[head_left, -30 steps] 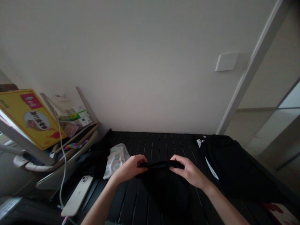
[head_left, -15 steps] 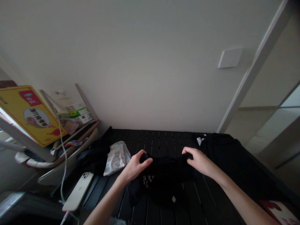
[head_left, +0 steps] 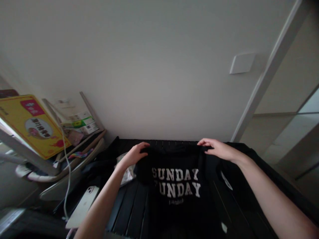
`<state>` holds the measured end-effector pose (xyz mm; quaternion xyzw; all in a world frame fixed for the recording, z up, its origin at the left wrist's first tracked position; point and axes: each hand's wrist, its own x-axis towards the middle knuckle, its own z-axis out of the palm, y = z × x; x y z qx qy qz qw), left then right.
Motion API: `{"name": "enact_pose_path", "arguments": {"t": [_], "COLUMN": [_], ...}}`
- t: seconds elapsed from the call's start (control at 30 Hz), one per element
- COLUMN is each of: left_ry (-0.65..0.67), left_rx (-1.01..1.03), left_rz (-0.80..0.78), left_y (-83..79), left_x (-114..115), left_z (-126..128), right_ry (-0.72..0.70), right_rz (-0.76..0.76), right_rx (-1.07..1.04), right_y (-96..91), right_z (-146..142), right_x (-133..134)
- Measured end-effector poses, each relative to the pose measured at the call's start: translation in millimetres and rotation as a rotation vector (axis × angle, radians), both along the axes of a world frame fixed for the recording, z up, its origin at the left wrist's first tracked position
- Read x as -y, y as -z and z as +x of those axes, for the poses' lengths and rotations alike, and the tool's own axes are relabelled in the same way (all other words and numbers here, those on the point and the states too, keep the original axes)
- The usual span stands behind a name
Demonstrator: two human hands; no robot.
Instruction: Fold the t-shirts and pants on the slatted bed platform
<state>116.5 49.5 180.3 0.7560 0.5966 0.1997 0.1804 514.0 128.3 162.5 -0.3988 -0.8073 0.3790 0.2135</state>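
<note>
My left hand (head_left: 133, 155) and my right hand (head_left: 216, 148) pinch the top edge of a black T-shirt (head_left: 175, 196) at either end. The shirt hangs spread open from my hands, with white "SUNDAY SUNDAY" lettering (head_left: 176, 182) on its front. Its lower part drops toward the black slatted surface (head_left: 129, 199) and runs out of view at the bottom. A white printed soft packet (head_left: 128, 174) lies partly hidden behind the shirt, next to my left wrist. Another black garment (head_left: 239, 169) lies beyond my right forearm.
A white phone (head_left: 82, 207) lies at the left edge of the slats, with a pale cable (head_left: 66, 179) running beside it. Dark cloth (head_left: 99, 166) sits at the left. A yellow printed board (head_left: 32, 124) and boxes lean in the far left corner. A wall stands behind.
My hands have moved apart and forward, lifting the bunched shirt by its top edge. The shirt now hangs open and its lettering shows.
</note>
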Motion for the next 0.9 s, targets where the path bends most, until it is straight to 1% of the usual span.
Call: {"name": "enact_pose_path", "arguments": {"t": [0.03, 0.1, 0.13, 0.17, 0.2, 0.27, 0.3, 0.37, 0.43, 0.5, 0.57, 0.67, 0.77, 0.83, 0.9], "left_ry": [-0.111, -0.252, -0.278, -0.275, -0.256, -0.190, -0.161, -0.140, -0.171, -0.230, -0.300, -0.432, -0.582, -0.680, -0.746], "left_rx": [-0.050, -0.145, -0.181, -0.203, -0.213, -0.237, -0.253, -0.269, -0.292, -0.338, -0.398, -0.476, -0.521, -0.519, -0.474], "left_rz": [0.131, 0.328, 0.378, 0.388, 0.363, 0.236, 0.159, 0.090, 0.048, 0.031, 0.041, 0.088, 0.085, 0.035, -0.038], "left_y": [9.4, 33.1, 47.1, 62.4, 79.1, 115.2, 133.9, 169.6, 200.0, 222.7, 237.2, 245.7, 243.3, 239.0, 234.6], "left_x": [-12, -27, -31, -31, -30, -24, -19, -10, -2, 5, 7, 3, -9, -19, -30], "left_z": [3, 12, 17, 24, 31, 44, 51, 61, 65, 61, 52, 34, 21, 15, 10], "right_ry": [0.142, 0.407, 0.498, 0.548, 0.546, 0.468, 0.426, 0.343, 0.291, 0.258, 0.229, 0.211, 0.215, 0.216, 0.220], "right_rz": [0.105, 0.346, 0.454, 0.540, 0.598, 0.645, 0.631, 0.575, 0.526, 0.508, 0.509, 0.512, 0.512, 0.516, 0.523], "right_rx": [0.040, 0.192, 0.258, 0.304, 0.317, 0.292, 0.282, 0.282, 0.308, 0.330, 0.351, 0.382, 0.397, 0.398, 0.399], "right_y": [12.9, 43.5, 60.3, 77.9, 95.9, 133.2, 152.1, 188.5, 220.4, 244.2, 257.8, 261.9, 257.5, 255.1, 254.3], "right_z": [-2, -7, -11, -17, -24, -43, -54, -75, -91, -98, -97, -92, -91, -92, -93], "right_x": [-13, -28, -30, -28, -23, -5, 6, 29, 50, 66, 75, 80, 79, 79, 80]}}
